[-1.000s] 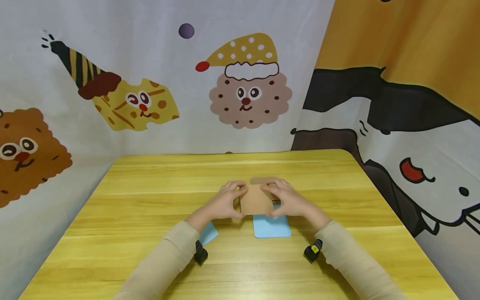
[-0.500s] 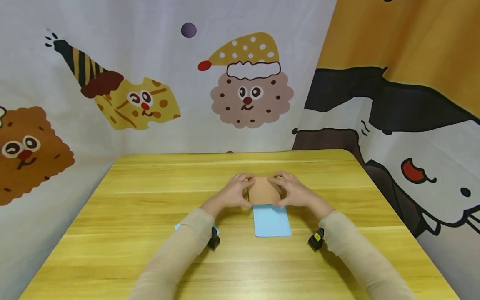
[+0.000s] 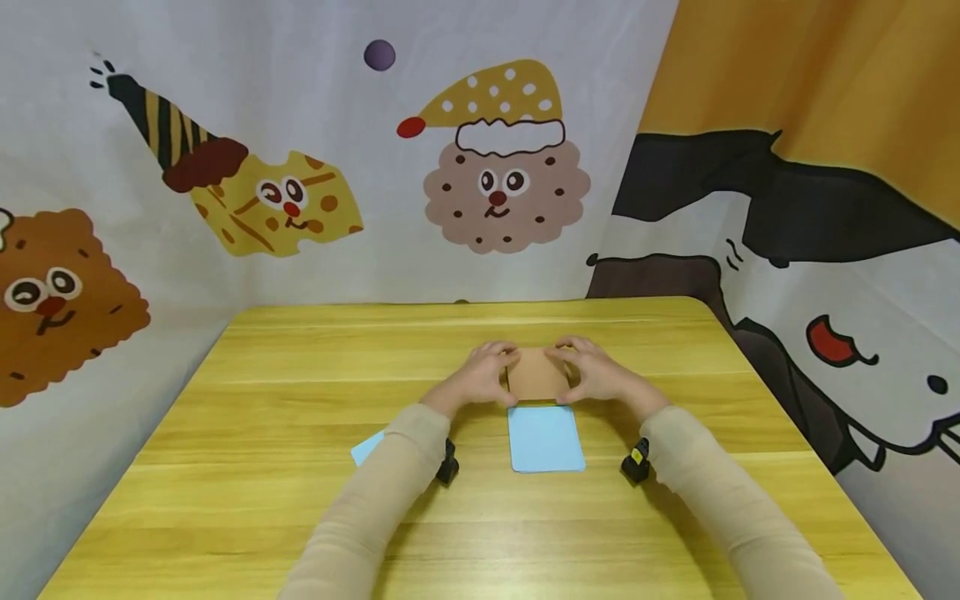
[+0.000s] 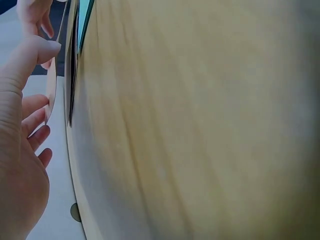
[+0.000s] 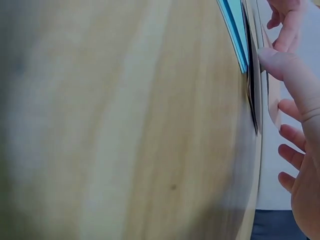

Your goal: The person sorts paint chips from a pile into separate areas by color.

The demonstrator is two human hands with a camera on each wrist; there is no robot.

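Note:
A square of brown card [image 3: 537,373] is held level by both hands near the middle of the table. My left hand [image 3: 483,375] pinches its left edge between thumb and fingers, and my right hand [image 3: 597,375] does the same on the right. In the right wrist view the held card [image 5: 273,97] bows slightly and hovers above another flat brown piece [image 5: 254,85] on the table. Just nearer to me lies a square light-blue card [image 3: 546,439]; in the right wrist view the blue cards [image 5: 234,30] appear layered.
Part of another blue card [image 3: 367,447] shows beside my left sleeve [image 3: 375,500], which covers the rest. The wooden table [image 3: 225,517] runs back to a cartoon-printed curtain [image 3: 300,275]. Small black cameras [image 3: 636,462] hang at the wrists.
Both hands have carried the brown card away from me and slightly right. It now sits beyond the blue square, which it partly covered earlier. More of the left blue card was uncovered.

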